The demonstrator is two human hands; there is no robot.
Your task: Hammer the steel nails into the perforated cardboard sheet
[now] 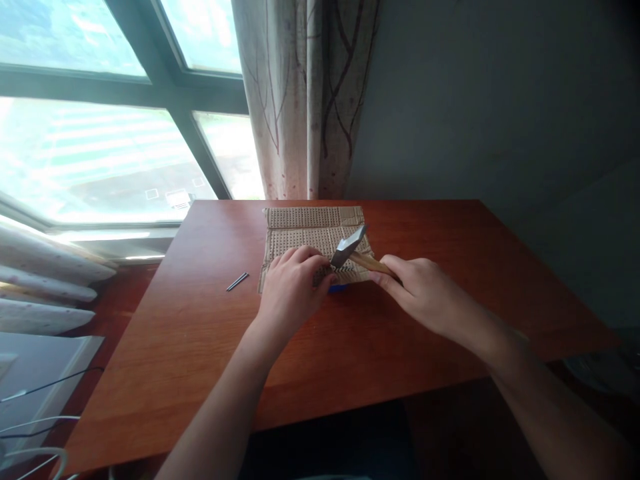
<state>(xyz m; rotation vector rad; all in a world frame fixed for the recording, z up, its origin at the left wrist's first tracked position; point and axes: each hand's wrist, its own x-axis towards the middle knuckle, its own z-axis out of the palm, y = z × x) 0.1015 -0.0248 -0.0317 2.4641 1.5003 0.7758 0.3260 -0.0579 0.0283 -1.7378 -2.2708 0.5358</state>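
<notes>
A small hammer (pixel 350 245) with a grey metal head and a wooden handle is gripped in my right hand (pixel 417 290), its head resting low over a piece of perforated brown cardboard (pixel 313 230). My left hand (pixel 293 287) is curled closed at the cardboard's near edge, fingertips pinched just under the hammer head; what they pinch is too small to make out. A bit of something blue (pixel 339 288) shows under the cardboard's near edge. Two thin dark nails (pixel 237 281) lie on the table to the left of my left hand.
The reddish wooden table (pixel 200 360) stands against a grey wall, with a window (pixel 100 153) at the left and a patterned curtain (pixel 305 100) behind it. Rolled white fabric (pixel 45 287) and cables (pixel 30 427) lie beside the table's left edge.
</notes>
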